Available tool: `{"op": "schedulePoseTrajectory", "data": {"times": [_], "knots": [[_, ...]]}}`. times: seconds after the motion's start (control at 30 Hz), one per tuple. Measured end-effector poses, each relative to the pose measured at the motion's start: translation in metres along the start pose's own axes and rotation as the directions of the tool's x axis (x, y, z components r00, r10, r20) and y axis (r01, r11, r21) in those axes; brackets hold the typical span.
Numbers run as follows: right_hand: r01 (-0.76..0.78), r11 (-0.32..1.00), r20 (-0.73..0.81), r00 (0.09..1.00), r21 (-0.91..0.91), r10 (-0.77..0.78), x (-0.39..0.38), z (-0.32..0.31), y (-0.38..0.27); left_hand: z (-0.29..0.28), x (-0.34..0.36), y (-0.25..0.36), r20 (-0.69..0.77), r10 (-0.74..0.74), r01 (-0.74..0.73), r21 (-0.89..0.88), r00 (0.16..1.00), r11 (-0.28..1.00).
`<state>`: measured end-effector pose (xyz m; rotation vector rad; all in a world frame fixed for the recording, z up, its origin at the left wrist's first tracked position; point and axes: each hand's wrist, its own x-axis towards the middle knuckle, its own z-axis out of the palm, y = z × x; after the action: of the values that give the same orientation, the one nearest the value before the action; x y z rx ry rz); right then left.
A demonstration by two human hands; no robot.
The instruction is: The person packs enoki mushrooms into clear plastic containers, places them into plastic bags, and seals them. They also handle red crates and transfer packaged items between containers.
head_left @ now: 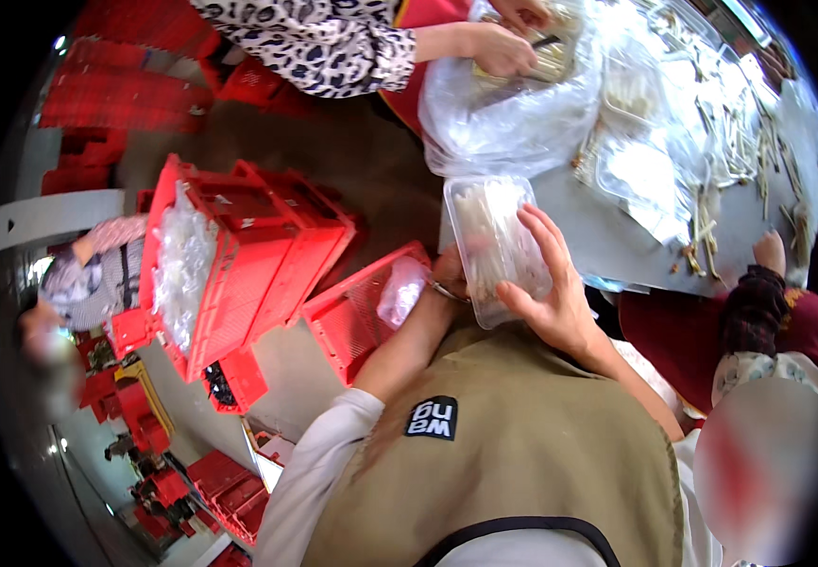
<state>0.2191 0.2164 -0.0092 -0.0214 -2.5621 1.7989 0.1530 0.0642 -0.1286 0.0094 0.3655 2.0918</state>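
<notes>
A clear plastic box (494, 236) with pale, long items inside is in front of my chest, tilted, at the near edge of the table. My left hand (451, 270) grips its left side; most of those fingers are hidden behind the box. My right hand (560, 293) is at the box's right side with thumb and fingers spread. The thumb lies over the near part of the box, and whether it presses on it I cannot tell.
A grey table (560, 213) carries clear bags (513, 123), trays (628, 90) and loose pale sticks (707, 222). Across from me a co-worker's hands (503, 47) work over a bag. Another person's hand (770, 253) is at right. Stacked red crates (267, 246) stand at left.
</notes>
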Motion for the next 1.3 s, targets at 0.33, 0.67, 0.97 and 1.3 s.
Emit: {"op": "schedulePoseTrajectory", "data": {"times": [0.33,0.67,0.97,1.3], "knots": [[-0.165,0.851,-0.039,0.976,0.499,0.212,0.007,-0.009,0.025,-0.007,0.002,0.019,0.025,-0.101,0.102,-0.066,0.995,0.993],[-0.405,-0.13,0.424,0.83,0.905,0.362,-0.016,-0.037,0.107,0.003,0.0,0.035,-0.002,0.008,-0.008,-0.09,1.0,0.996],[-0.335,0.374,-0.101,0.614,0.865,0.782,-0.003,-0.059,0.102,0.026,0.001,0.04,-0.078,0.015,-0.021,-0.086,0.997,0.996],[-0.188,0.922,-0.561,0.827,-0.339,-0.038,-0.004,-0.051,0.078,0.038,0.007,0.037,-0.116,0.0,0.004,0.033,0.993,0.999]]}}
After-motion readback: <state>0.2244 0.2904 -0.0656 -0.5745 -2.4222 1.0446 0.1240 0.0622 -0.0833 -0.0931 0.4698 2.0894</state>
